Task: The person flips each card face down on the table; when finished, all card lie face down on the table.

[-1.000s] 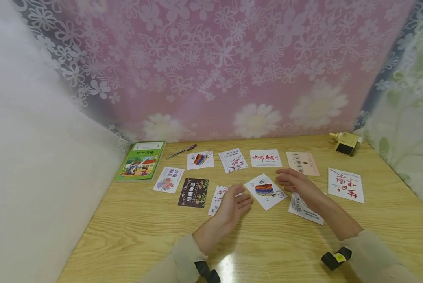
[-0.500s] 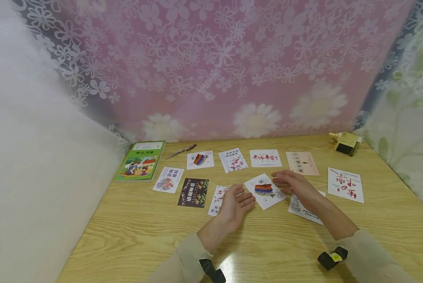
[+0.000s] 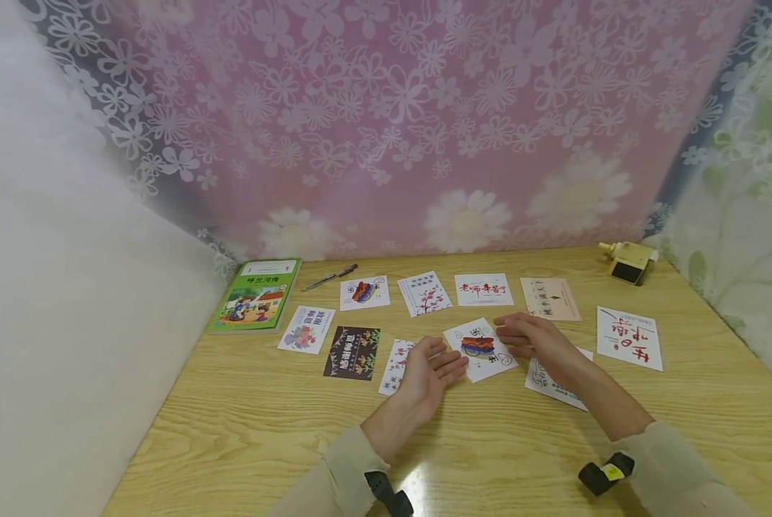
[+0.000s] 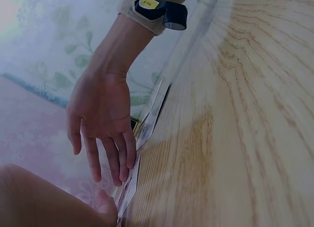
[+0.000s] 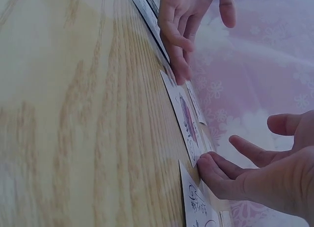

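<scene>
The left hand's (image 3: pixel 426 377) fingers are loosely bent, the right hand's (image 3: pixel 542 342) nearly straight, none pinching anything; whether they touch the drawing card (image 3: pixel 479 350), flat on the table (image 3: pixel 457 445) between them, I cannot tell. An uneven push could skew it, and a low right palm might drag the lettered card (image 3: pixel 552 388) partly hidden behind it.

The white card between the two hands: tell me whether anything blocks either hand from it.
Nothing visible does. The left hand and right hand flank the white card, with no object in between. The blossom card and dark-lettered card lie flat, partly hidden by the hands.
</scene>
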Demonstrator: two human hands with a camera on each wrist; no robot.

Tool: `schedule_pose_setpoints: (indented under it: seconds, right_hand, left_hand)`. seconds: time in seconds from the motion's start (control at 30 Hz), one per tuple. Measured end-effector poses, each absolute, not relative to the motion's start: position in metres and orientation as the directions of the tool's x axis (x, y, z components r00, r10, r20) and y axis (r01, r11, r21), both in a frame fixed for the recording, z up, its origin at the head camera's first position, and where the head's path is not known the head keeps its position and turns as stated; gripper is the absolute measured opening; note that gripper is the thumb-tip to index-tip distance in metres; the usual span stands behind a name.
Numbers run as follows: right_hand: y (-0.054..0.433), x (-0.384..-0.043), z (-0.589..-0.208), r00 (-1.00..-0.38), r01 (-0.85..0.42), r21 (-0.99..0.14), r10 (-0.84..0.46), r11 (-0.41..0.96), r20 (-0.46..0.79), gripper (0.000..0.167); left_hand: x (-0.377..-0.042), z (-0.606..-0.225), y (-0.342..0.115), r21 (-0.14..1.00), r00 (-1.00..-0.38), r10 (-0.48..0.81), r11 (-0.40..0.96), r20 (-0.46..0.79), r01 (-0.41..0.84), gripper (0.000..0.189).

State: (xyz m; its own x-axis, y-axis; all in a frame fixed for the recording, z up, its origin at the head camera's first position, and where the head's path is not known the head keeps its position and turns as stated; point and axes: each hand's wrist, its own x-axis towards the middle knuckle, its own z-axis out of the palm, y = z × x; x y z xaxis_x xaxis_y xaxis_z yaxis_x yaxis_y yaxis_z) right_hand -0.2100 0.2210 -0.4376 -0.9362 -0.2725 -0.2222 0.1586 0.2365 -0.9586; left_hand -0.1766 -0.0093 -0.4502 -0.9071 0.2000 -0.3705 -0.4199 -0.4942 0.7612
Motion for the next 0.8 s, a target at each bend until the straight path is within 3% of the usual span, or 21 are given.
schedule_pose_setpoints:
  seconds: [0.43, 0.67, 0.8]
  right_hand:
    - [0.222, -0.205, -0.434, -0.941, 0.137, -0.963, -0.272, 0.230, -0.199, 0.060]
    - [0.221, -0.208, -0.434, -0.930, 0.141, -0.960, -0.301, 0.243, -0.213, 0.062]
    - [0.222, -0.207, -0.434, -0.927, 0.139, -0.959, -0.307, 0.247, -0.214, 0.062]
  left_hand:
    - [-0.170, -0.439, -0.003, 0.816, -0.919, 0.110, -0.429, -0.378, -0.387, 0.054]
    - [-0.173, -0.437, 0.004, 0.800, -0.914, 0.090, -0.455, -0.395, -0.391, 0.057]
    - [-0.175, -0.442, 0.004, 0.786, -0.915, 0.073, -0.487, -0.397, -0.380, 0.050]
